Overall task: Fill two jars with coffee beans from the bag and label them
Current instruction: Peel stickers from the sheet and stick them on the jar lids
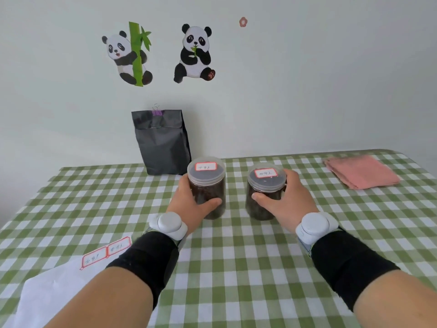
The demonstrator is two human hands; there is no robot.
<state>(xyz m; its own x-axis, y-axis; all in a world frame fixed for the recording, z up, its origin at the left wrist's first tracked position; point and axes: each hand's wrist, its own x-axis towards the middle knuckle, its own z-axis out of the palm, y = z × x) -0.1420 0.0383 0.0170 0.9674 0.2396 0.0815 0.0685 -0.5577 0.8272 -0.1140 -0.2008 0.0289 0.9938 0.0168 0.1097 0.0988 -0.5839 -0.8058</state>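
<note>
Left hand (189, 200) is curled round the left jar (206, 177), thumb across its front; right hand (286, 200) grips the right jar (266, 183) the same way. I see both jars upright on the counter (236, 268), side by side but apart, lids on, dark beans (214, 189) inside, a red-bordered label (205, 166) on each lid. Just behind the left jar stands the black bag (162, 143), top folded and clipped. By my left forearm lies a white sheet (47, 292) with two more labels (106, 252); a pink cloth (361, 171) sits far right.
</note>
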